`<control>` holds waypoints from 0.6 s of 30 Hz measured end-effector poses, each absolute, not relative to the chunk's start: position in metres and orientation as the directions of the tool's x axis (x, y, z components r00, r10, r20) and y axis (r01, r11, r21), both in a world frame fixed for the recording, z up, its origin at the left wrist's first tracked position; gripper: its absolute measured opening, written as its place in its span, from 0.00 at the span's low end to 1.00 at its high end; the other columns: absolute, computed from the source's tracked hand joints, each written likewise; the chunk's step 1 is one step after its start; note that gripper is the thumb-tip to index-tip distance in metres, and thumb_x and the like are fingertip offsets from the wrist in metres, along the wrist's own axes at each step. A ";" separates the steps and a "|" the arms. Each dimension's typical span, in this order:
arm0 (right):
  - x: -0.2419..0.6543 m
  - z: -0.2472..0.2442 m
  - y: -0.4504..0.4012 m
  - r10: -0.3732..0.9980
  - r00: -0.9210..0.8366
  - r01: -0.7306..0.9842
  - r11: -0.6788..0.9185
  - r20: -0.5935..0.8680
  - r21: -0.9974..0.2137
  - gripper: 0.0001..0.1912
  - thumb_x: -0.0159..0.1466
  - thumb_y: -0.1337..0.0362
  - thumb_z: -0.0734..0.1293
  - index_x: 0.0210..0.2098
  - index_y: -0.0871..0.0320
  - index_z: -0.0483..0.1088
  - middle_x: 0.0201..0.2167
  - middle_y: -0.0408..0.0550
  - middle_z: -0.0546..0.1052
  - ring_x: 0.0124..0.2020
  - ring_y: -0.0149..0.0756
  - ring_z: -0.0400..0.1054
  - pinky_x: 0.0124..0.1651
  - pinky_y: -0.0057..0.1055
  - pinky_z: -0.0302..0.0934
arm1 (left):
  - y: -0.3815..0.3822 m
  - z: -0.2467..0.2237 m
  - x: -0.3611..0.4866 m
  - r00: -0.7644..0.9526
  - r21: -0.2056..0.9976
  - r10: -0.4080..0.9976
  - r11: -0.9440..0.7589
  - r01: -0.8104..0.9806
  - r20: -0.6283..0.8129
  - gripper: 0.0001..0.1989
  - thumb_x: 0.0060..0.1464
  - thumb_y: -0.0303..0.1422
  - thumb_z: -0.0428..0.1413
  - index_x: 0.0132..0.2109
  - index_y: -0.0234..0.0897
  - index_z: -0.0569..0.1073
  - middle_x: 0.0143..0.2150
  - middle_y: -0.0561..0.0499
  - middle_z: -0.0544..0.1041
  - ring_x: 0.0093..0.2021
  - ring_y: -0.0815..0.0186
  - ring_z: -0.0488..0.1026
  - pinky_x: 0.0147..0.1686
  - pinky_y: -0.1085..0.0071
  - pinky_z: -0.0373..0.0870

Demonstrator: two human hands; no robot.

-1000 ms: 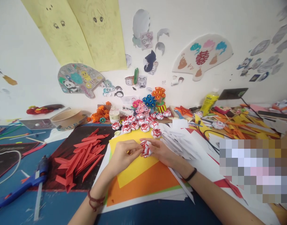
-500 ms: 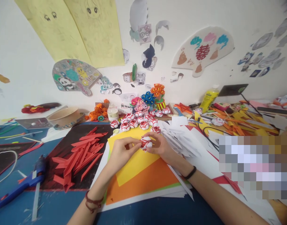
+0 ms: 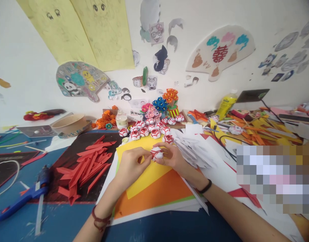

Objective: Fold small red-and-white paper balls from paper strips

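Observation:
A small red and white paper flower (image 3: 157, 153) is held above the yellow sheet (image 3: 139, 178). My right hand (image 3: 173, 157) grips it from the right between thumb and fingers. At its left side, my left hand (image 3: 135, 163) pinches the flower's edge with thumb and forefinger. Beyond the hands, several finished-looking red and white flowers (image 3: 155, 132) stand grouped together. Folded red paper strips (image 3: 87, 164) lie in a heap on the dark mat (image 3: 53, 188) to the left.
On the left lies a blue glue gun (image 3: 34, 193). White paper strips (image 3: 192, 151) spread to the right. Behind are a round bowl (image 3: 70, 122), a small bottle (image 3: 121, 121), a yellow bottle (image 3: 226, 106) and bright craft flowers (image 3: 170, 99).
The flower has turned a little in my fingers, showing more white on its right. My left fingers have shifted slightly and curl more. The camera view has moved slightly.

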State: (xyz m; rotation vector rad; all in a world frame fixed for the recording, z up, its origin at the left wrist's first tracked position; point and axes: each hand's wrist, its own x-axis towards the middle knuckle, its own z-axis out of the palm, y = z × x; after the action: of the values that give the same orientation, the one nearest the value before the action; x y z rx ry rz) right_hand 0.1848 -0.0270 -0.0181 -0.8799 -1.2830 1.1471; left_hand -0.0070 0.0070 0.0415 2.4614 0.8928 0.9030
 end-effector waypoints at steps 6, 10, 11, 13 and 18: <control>0.181 -0.018 -0.028 0.942 -0.016 -0.046 0.333 0.334 -0.942 0.26 0.50 0.60 0.78 0.47 0.54 0.70 0.46 0.50 0.75 0.44 0.37 0.71 0.47 0.35 0.66 | 0.005 0.030 -0.005 0.598 0.306 0.550 -0.831 0.465 0.584 0.09 0.59 0.27 0.52 0.32 0.34 0.75 0.26 0.52 0.72 0.27 0.72 0.65 0.28 0.76 0.57; 0.183 -0.017 -0.028 0.955 -0.037 -0.123 0.289 0.295 -0.950 0.26 0.52 0.60 0.77 0.49 0.54 0.70 0.46 0.50 0.75 0.43 0.37 0.72 0.47 0.35 0.67 | 0.010 0.033 -0.006 0.566 0.499 0.649 -0.758 0.420 0.509 0.08 0.60 0.30 0.54 0.34 0.35 0.76 0.26 0.53 0.72 0.26 0.72 0.64 0.28 0.76 0.58; 0.184 -0.017 -0.028 0.959 -0.052 -0.159 0.266 0.277 -0.951 0.26 0.52 0.59 0.77 0.49 0.54 0.70 0.45 0.50 0.76 0.42 0.38 0.72 0.46 0.35 0.67 | 0.012 0.035 -0.007 0.563 0.586 0.696 -0.702 0.405 0.445 0.09 0.60 0.32 0.54 0.35 0.35 0.77 0.26 0.53 0.73 0.26 0.72 0.64 0.28 0.76 0.58; 0.185 -0.017 -0.028 0.963 -0.095 -0.228 0.226 0.253 -0.947 0.27 0.53 0.58 0.76 0.51 0.55 0.70 0.42 0.50 0.77 0.40 0.38 0.73 0.44 0.36 0.68 | 0.017 0.038 -0.009 0.584 0.722 0.753 -0.581 0.375 0.303 0.11 0.60 0.36 0.55 0.35 0.34 0.78 0.27 0.52 0.75 0.26 0.71 0.64 0.27 0.76 0.58; 0.188 -0.019 -0.027 0.953 -0.138 -0.289 0.220 0.268 -0.932 0.25 0.58 0.56 0.73 0.54 0.55 0.70 0.44 0.51 0.77 0.41 0.38 0.73 0.44 0.34 0.67 | 0.022 0.040 -0.012 0.625 0.765 0.734 -0.554 0.328 0.264 0.12 0.60 0.37 0.55 0.37 0.35 0.79 0.33 0.50 0.78 0.29 0.71 0.66 0.28 0.75 0.57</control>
State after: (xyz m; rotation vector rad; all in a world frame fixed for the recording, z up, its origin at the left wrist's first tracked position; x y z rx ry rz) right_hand 0.1885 -0.0267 -0.0189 -0.7375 -1.2350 1.2626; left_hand -0.0121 0.0217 0.0400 2.1561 0.8280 0.7575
